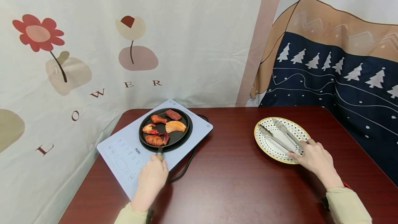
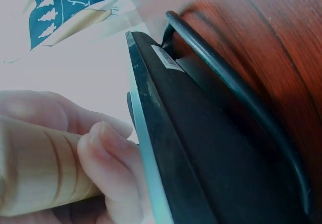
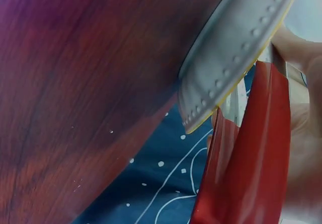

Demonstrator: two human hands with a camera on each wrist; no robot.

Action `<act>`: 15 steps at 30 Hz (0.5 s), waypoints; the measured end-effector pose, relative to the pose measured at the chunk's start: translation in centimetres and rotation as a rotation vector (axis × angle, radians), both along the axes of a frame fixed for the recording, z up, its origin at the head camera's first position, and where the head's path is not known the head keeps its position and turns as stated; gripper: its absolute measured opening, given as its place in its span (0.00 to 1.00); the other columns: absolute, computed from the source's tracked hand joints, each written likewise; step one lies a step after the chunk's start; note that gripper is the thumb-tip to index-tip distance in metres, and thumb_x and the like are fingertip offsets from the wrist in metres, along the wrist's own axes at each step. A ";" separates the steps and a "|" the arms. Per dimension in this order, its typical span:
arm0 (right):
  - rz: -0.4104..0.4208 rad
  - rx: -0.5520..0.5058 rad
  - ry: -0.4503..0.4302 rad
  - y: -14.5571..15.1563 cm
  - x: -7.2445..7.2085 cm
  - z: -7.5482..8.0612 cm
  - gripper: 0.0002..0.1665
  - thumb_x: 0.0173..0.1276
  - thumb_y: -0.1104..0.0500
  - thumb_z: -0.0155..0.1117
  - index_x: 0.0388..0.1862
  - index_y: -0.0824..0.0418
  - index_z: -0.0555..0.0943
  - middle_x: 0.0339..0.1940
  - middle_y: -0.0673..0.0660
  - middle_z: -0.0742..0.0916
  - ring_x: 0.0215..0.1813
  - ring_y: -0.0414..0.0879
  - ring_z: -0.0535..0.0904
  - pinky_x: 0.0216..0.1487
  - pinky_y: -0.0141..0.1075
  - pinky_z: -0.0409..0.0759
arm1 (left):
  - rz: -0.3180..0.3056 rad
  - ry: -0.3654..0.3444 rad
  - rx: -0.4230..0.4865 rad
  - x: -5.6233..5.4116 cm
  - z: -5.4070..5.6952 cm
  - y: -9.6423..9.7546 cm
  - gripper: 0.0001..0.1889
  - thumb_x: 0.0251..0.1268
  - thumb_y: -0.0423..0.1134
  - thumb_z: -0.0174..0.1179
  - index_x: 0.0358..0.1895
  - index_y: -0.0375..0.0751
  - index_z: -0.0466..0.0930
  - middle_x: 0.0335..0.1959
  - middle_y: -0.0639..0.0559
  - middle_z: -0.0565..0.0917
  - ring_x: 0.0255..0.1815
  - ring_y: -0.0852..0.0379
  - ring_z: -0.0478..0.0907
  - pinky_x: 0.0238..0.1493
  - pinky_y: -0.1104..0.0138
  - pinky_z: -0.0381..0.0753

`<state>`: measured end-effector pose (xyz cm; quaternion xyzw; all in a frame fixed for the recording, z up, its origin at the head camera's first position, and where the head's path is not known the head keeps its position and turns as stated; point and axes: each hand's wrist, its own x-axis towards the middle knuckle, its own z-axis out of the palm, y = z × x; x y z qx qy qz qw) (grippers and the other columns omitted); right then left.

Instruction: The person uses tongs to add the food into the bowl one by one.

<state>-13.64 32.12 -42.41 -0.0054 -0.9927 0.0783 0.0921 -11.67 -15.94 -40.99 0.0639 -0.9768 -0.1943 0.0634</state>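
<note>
My left hand (image 1: 152, 174) grips the wooden handle (image 2: 30, 168) of a small black frying pan (image 1: 178, 137), which sits on a white induction cooktop (image 1: 124, 163). In the pan lie several food pieces, among them a drumstick (image 1: 158, 119), a salmon slice (image 1: 175, 126), a crab claw (image 1: 150, 129) and a tentacle (image 1: 166, 138). On the right, my right hand (image 1: 315, 158) holds metal tongs (image 1: 287, 133) with red handles (image 3: 256, 153). Their arms stand apart over a dotted white plate (image 1: 264, 149) with a yellow rim.
A black cable (image 1: 186, 167) runs along the cooktop's right side on the dark red wooden table (image 1: 230, 168). Behind the table hang a pale flower-printed curtain (image 1: 199, 44) and a navy cloth with white trees (image 1: 357, 103).
</note>
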 end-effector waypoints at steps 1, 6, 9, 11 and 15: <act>0.000 -0.002 -0.004 0.0 0.0 0.0 0.42 0.52 0.40 0.69 0.49 0.76 0.76 0.46 0.78 0.77 0.38 0.66 0.74 0.30 0.55 0.74 | -0.001 0.003 -0.001 0.0 0.0 0.0 0.16 0.66 0.40 0.51 0.32 0.26 0.66 0.18 0.37 0.73 0.17 0.42 0.75 0.16 0.55 0.70; -0.010 -0.011 -0.035 0.1 0.0 0.1 0.48 0.55 0.34 0.65 0.56 0.74 0.74 0.51 0.79 0.74 0.42 0.69 0.73 0.33 0.58 0.74 | 0.003 0.052 -0.014 0.0 -0.2 0.0 0.16 0.65 0.40 0.53 0.31 0.27 0.66 0.18 0.35 0.75 0.18 0.37 0.76 0.17 0.52 0.71; -0.010 -0.018 -0.028 0.0 0.0 0.1 0.50 0.57 0.31 0.62 0.59 0.73 0.71 0.52 0.79 0.73 0.43 0.70 0.73 0.34 0.59 0.74 | 0.007 0.069 -0.017 0.0 -0.2 0.0 0.16 0.65 0.40 0.53 0.31 0.27 0.66 0.18 0.34 0.75 0.19 0.36 0.77 0.18 0.51 0.72; -0.008 -0.018 0.001 -0.1 0.0 0.0 0.50 0.57 0.32 0.62 0.60 0.72 0.71 0.52 0.78 0.73 0.43 0.70 0.72 0.34 0.59 0.73 | 0.007 0.067 -0.016 -0.1 -0.2 0.0 0.16 0.65 0.40 0.53 0.31 0.27 0.66 0.18 0.34 0.75 0.19 0.36 0.77 0.18 0.51 0.72; 0.001 -0.017 0.105 -0.4 -0.1 0.0 0.46 0.57 0.35 0.65 0.59 0.71 0.72 0.51 0.75 0.74 0.43 0.69 0.72 0.34 0.58 0.72 | 0.009 0.055 -0.015 -0.1 -0.2 0.0 0.16 0.65 0.40 0.53 0.31 0.27 0.66 0.19 0.34 0.75 0.20 0.36 0.77 0.19 0.51 0.72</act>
